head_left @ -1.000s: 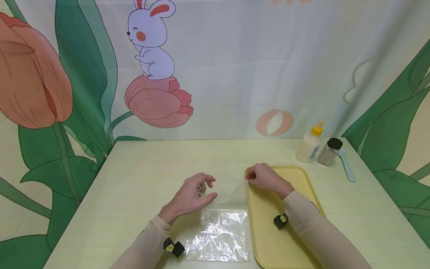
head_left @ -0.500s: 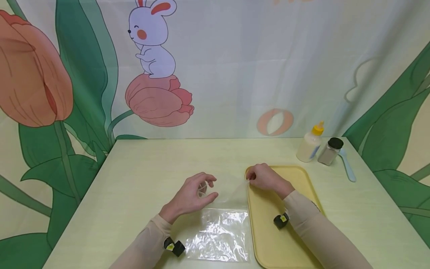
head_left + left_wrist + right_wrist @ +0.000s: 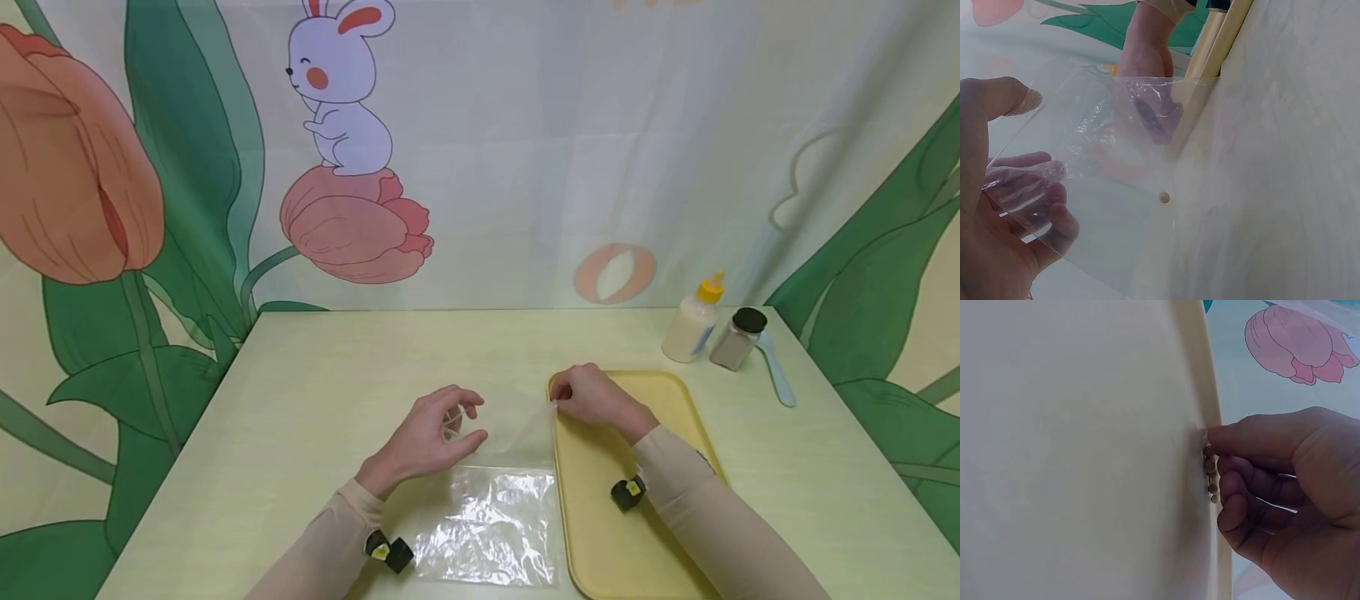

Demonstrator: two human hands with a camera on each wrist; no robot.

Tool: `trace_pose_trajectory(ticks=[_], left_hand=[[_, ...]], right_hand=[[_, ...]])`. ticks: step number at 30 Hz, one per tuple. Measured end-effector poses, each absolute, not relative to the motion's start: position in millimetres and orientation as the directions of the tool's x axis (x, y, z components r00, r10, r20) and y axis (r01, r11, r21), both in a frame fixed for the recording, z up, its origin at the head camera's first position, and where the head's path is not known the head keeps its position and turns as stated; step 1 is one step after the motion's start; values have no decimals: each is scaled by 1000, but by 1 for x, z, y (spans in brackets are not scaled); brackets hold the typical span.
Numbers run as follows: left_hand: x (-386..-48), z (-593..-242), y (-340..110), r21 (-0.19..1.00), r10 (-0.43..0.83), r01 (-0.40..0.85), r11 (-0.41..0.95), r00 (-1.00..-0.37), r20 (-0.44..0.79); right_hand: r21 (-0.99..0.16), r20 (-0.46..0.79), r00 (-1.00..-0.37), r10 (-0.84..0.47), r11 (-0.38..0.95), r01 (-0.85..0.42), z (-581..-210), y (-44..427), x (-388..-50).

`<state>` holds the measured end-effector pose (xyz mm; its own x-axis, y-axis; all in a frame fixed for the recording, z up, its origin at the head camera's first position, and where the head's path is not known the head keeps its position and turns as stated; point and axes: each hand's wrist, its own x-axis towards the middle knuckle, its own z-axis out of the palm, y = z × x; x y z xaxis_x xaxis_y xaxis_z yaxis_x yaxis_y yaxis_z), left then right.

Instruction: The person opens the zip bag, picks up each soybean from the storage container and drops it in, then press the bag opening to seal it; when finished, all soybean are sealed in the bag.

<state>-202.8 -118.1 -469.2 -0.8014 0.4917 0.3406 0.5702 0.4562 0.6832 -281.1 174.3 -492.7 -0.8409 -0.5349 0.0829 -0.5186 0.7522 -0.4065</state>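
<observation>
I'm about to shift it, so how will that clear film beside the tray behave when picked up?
The film will probably flop, since its surface looks crinkled. It's likely light: it looks thin, and in the left wrist view the right hand's fingers show through it. Its glossy glare suggests it could be slippery.

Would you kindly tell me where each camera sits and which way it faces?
Head: worn on the head, facing forward and down at the clear plastic bag and yellow tray; left hand, right hand and sleeves show.
Left wrist: worn there, facing the bag; both hands show.
Right wrist: worn there, facing the tray's edge; only the right hand shows.
Head and left wrist share both hands and the bag.
</observation>
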Motion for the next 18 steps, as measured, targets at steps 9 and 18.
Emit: trace_pose_trajectory(ticks=[9, 18], left_hand=[[-202, -467, -118, 685, 493, 565, 459, -804, 333], [-204, -469, -118, 678, 489, 569, 465, -803, 339]], right_hand=[[-427, 83, -860, -503, 762, -487, -489, 175, -281], [-448, 117, -855, -506, 741, -500, -477, 177, -277]])
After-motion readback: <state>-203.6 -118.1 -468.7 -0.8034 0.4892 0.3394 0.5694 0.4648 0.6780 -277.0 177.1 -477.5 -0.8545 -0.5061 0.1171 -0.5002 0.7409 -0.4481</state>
